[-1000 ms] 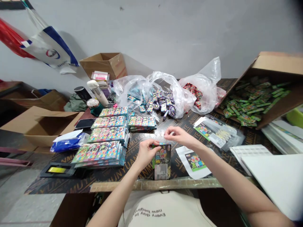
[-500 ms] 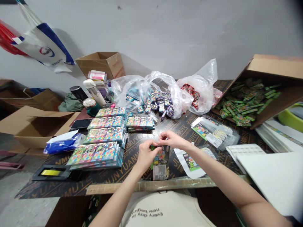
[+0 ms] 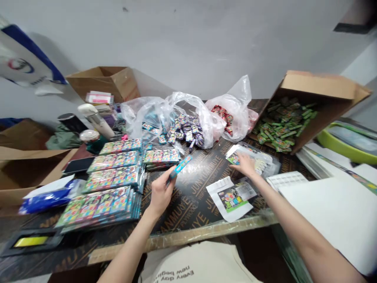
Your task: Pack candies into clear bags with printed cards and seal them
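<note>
Above a dark table (image 3: 188, 214), the left hand (image 3: 161, 192) pinches a slim blue pack (image 3: 180, 168) between thumb and fingers, right of stacked packs (image 3: 107, 204), while the right hand (image 3: 245, 165) reaches onto flat pouches (image 3: 266, 159) near a tipped box (image 3: 321, 88) at far right, its grip unclear.

Bench (image 3: 203, 200): packet stacks (image 3: 110, 173) at left, plastic bags (image 3: 238, 98) behind, centre. Tilted carton (image 3: 319, 86) at right rear, sachets (image 3: 281, 131) inside

Cream garment (image 3: 206, 261) with dark lettering (image 3: 180, 274) across the front, dark right sleeve edge (image 3: 350, 264).
</note>
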`<move>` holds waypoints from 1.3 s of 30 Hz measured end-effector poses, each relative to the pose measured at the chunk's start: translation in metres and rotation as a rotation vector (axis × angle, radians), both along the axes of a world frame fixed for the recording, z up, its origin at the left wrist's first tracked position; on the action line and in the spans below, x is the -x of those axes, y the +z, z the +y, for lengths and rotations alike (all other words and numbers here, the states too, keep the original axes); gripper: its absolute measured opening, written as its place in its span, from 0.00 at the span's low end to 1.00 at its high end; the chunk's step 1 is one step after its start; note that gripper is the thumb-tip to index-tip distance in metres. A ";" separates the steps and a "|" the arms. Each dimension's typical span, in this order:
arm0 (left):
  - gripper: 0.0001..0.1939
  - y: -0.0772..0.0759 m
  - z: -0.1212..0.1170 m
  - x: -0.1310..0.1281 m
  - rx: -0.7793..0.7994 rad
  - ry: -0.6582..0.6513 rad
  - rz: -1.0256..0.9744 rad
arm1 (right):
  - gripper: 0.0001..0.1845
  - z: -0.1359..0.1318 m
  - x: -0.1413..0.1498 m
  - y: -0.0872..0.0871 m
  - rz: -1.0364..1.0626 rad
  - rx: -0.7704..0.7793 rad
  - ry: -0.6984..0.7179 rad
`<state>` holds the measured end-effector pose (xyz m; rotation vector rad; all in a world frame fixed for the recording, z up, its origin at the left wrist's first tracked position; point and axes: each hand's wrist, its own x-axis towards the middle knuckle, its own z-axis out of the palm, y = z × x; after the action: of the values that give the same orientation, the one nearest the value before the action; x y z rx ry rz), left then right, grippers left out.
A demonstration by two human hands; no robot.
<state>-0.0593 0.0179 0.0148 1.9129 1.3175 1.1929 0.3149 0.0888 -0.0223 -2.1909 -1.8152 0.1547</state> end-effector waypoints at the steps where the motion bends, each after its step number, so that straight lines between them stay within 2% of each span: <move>1: 0.20 0.005 0.014 0.002 -0.137 0.038 0.108 | 0.37 0.002 -0.020 -0.007 -0.103 0.091 -0.039; 2: 0.21 0.008 0.030 0.004 -0.244 0.062 0.223 | 0.37 0.005 -0.036 -0.015 -0.156 0.179 -0.050; 4: 0.22 0.007 0.062 0.005 -0.323 0.112 0.463 | 0.38 0.009 -0.059 -0.030 -0.198 0.272 -0.020; 6: 0.22 -0.004 0.088 0.005 -0.266 0.159 0.670 | 0.38 0.012 -0.070 -0.040 -0.239 0.295 0.042; 8: 0.21 -0.019 0.103 0.005 -0.195 0.171 0.790 | 0.39 0.013 -0.074 -0.045 -0.285 0.288 0.096; 11: 0.20 -0.039 0.107 0.005 -0.162 0.151 0.847 | 0.39 0.012 -0.075 -0.048 -0.328 0.266 0.150; 14: 0.21 -0.048 0.103 0.008 -0.144 0.136 0.866 | 0.37 0.009 -0.073 -0.048 -0.336 0.239 0.189; 20: 0.16 -0.046 0.116 0.011 -0.097 0.164 0.818 | 0.23 -0.001 -0.071 -0.049 -0.294 0.184 0.154; 22: 0.16 -0.043 0.119 0.009 -0.087 0.186 0.783 | 0.18 -0.006 -0.071 -0.044 -0.294 0.135 0.144; 24: 0.20 -0.039 0.113 0.003 -0.086 0.217 0.751 | 0.19 -0.011 -0.064 -0.030 -0.310 0.080 0.121; 26: 0.29 -0.035 0.096 -0.010 -0.075 0.235 0.603 | 0.21 -0.019 -0.042 -0.009 -0.297 -0.037 0.069; 28: 0.36 -0.030 0.069 -0.029 -0.015 0.174 0.293 | 0.23 -0.032 0.001 0.015 -0.169 -0.236 0.045; 31: 0.45 -0.026 0.026 -0.060 0.176 -0.097 -0.226 | 0.23 -0.064 0.094 0.041 0.242 -0.397 0.261; 33: 0.43 -0.024 0.006 -0.072 0.300 -0.182 -0.517 | 0.22 -0.087 0.154 0.046 0.501 -0.340 0.501; 35: 0.34 -0.023 -0.007 -0.070 0.448 -0.172 -0.754 | 0.22 -0.103 0.194 0.045 0.660 -0.259 0.657; 37: 0.31 -0.021 -0.015 -0.057 0.637 -0.174 -0.922 | 0.21 -0.108 0.212 0.044 0.747 -0.245 0.726; 39: 0.30 -0.019 -0.023 -0.041 0.794 -0.214 -1.019 | 0.19 -0.103 0.211 0.047 0.782 -0.284 0.685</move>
<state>-0.0187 -0.0050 -0.0042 0.6647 0.7761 1.0488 0.1036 -0.0146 0.0244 -1.0105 -1.8393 0.7228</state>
